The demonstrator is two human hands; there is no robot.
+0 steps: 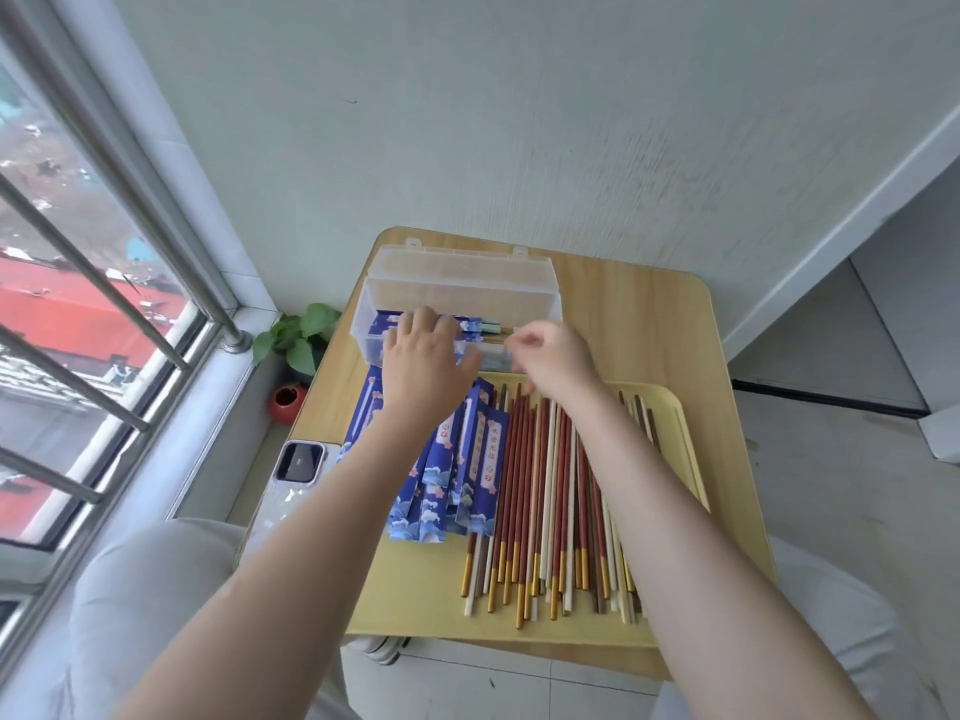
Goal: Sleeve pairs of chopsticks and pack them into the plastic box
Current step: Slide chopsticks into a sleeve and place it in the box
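Laying a sleeved pair (478, 327) into the plastic box (457, 283) at the table's (649, 324) far left corner: your left hand (423, 356) presses flat-fingered, your right hand (553, 358) pinches the exposed tips; keep it parallel to the sleeves below

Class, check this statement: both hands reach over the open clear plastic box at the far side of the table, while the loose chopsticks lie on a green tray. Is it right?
One detail is wrong. In the head view, the loose chopsticks lie on a pale yellow tray, not a green one. The left hand and right hand do reach over the open clear plastic box.
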